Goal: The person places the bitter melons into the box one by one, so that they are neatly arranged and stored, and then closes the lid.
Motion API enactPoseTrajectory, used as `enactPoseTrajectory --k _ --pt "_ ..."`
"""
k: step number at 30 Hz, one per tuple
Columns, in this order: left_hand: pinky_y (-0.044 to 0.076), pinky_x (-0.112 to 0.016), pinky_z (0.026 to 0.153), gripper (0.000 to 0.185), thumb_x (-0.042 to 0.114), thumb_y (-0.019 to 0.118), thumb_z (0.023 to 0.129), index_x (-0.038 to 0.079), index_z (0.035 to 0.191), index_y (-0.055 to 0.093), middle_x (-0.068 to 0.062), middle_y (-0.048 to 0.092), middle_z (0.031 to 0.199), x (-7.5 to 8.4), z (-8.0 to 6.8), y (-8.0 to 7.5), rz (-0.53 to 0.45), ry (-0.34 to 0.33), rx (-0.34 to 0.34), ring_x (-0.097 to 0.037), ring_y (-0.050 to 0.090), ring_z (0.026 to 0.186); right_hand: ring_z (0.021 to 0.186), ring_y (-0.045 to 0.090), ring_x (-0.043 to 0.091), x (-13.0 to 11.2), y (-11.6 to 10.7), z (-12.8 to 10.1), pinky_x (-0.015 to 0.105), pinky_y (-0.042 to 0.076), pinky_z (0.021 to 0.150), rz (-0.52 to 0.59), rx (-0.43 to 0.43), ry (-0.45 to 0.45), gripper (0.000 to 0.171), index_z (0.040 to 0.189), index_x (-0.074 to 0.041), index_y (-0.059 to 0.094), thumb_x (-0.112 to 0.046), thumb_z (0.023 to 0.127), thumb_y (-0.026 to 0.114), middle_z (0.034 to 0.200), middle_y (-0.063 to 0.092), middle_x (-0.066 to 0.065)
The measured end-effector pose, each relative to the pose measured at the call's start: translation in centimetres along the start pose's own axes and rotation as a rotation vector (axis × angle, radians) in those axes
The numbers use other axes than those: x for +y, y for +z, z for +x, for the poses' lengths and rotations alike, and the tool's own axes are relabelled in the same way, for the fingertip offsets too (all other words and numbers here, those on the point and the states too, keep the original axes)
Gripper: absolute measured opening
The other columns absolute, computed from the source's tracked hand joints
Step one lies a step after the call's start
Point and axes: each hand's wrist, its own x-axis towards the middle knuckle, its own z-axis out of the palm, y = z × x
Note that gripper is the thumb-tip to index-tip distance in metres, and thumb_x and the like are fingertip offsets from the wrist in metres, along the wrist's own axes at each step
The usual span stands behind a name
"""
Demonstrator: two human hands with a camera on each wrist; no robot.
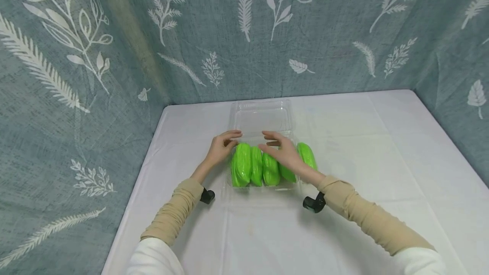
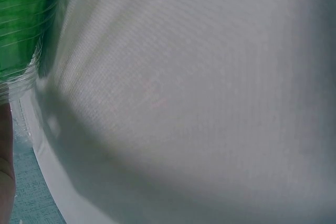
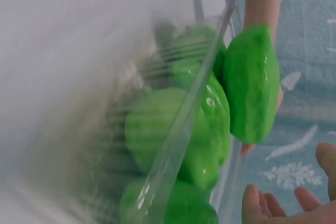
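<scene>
Several glossy green ribbed fruits with pointed ends lie side by side in a clear plastic clamshell box (image 1: pixel 280 188). One upper fruit (image 1: pixel 243 162) sits higher at the left, its body above the rim in the right wrist view. My left hand (image 1: pixel 219 147) is at the box's left back side, fingers reaching forward and thumb near that fruit; contact is unclear. My right hand (image 1: pixel 284 152) hovers over the right part, fingers apart and loosely bent, holding nothing visible. It partly hides a fruit (image 1: pixel 288 174). Only a sliver of left hand (image 2: pixel 5 166) shows in the left wrist view.
The box's transparent lid (image 1: pixel 261 116) lies folded back behind it. Another green fruit (image 1: pixel 307 156) is at the box's right edge; whether inside is unclear. A white cloth covers the table (image 1: pixel 382 160). Patterned blue-green curtains (image 1: pixel 237 67) stand along the back and sides.
</scene>
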Motion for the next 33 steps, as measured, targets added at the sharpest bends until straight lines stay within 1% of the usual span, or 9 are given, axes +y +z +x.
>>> enactPoseTrajectory --k 6,10,14,16,21,23,28,30,33 --pt "0.052 -0.039 0.082 0.026 -0.013 0.051 0.084 -0.012 0.109 0.058 -0.026 0.052 0.119 0.1 0.1 -0.1 -0.003 -0.005 0.004 -0.042 0.056 0.099 0.11 0.052 0.032 0.2 -1.6 -0.3 0.041 0.051 0.085 0.002 0.072 -0.06 0.049 0.131 -0.009 0.044 -0.025 0.087 0.059 0.127 0.049 0.018" --pt "0.051 -0.04 0.083 0.027 -0.012 0.051 0.084 -0.01 0.109 0.058 -0.026 0.052 0.12 0.1 0.1 -0.1 -0.012 -0.019 0.002 -0.042 0.055 0.1 0.111 0.052 0.032 0.1 -2.7 -0.8 0.042 0.05 0.086 -0.002 0.091 -0.042 0.049 0.132 -0.008 0.043 -0.025 0.087 0.058 0.128 0.049 0.018" --pt "0.052 -0.038 0.083 0.027 -0.012 0.051 0.084 -0.011 0.11 0.058 -0.025 0.052 0.12 -0.1 0.1 -0.2 -0.011 -0.024 0.0 -0.04 0.056 0.1 0.111 0.05 0.036 0.1 -3.7 -1.1 0.046 0.048 0.088 0.007 0.102 -0.012 0.05 0.132 -0.003 0.041 -0.02 0.088 0.057 0.128 0.046 0.022" --pt "0.052 -0.036 0.082 0.027 -0.012 0.052 0.084 -0.011 0.11 0.058 -0.025 0.052 0.12 -0.1 0.1 -0.1 -0.005 -0.023 0.002 -0.04 0.056 0.1 0.112 0.049 0.037 0.4 -4.1 -1.2 0.047 0.047 0.089 0.0 0.108 0.005 0.05 0.133 -0.003 0.04 -0.019 0.089 0.056 0.129 0.045 0.022" --pt "0.053 -0.036 0.08 0.026 -0.012 0.052 0.083 -0.013 0.109 0.057 -0.026 0.052 0.119 -0.4 0.1 -0.1 -0.006 -0.016 0.004 -0.041 0.056 0.098 0.114 0.049 0.032 1.0 -5.5 -1.5 0.043 0.047 0.09 -0.064 0.163 0.013 0.051 0.134 -0.009 0.04 -0.029 0.089 0.055 0.131 0.045 0.016" --pt "0.053 -0.039 0.079 0.026 -0.012 0.052 0.083 -0.013 0.109 0.057 -0.026 0.052 0.119 -0.7 0.2 -0.1 -0.018 -0.011 0.006 -0.041 0.057 0.096 0.114 0.049 0.032 1.3 -6.0 -1.6 0.043 0.047 0.09 -0.08 0.203 0.005 0.052 0.134 -0.01 0.04 -0.03 0.089 0.055 0.13 0.045 0.016" --pt "0.054 -0.033 0.078 0.026 -0.008 0.053 0.084 -0.01 0.11 0.058 -0.022 0.053 0.12 -2.8 0.5 0.2 -0.005 -0.006 0.011 -0.037 0.059 0.095 0.113 0.049 0.035 2.4 -7.0 -1.9 0.045 0.047 0.09 -0.115 0.291 0.016 0.052 0.134 -0.008 0.04 -0.029 0.088 0.056 0.129 0.046 0.019" --pt "0.054 -0.028 0.078 0.027 -0.006 0.054 0.085 -0.008 0.111 0.059 -0.019 0.054 0.121 -3.6 0.6 0.4 0.007 -0.01 0.013 -0.034 0.06 0.095 0.113 0.049 0.036 2.8 -7.3 -1.9 0.046 0.047 0.09 -0.13 0.306 0.033 0.052 0.134 -0.007 0.04 -0.028 0.089 0.056 0.129 0.046 0.02" --pt "0.054 -0.027 0.078 0.027 -0.006 0.054 0.085 -0.007 0.111 0.059 -0.017 0.055 0.121 -3.9 0.6 0.4 0.002 -0.015 0.014 -0.032 0.06 0.095 0.113 0.048 0.038 3.4 -7.7 -2.0 0.047 0.047 0.089 -0.149 0.303 0.063 0.052 0.134 -0.006 0.04 -0.028 0.089 0.056 0.129 0.045 0.022"
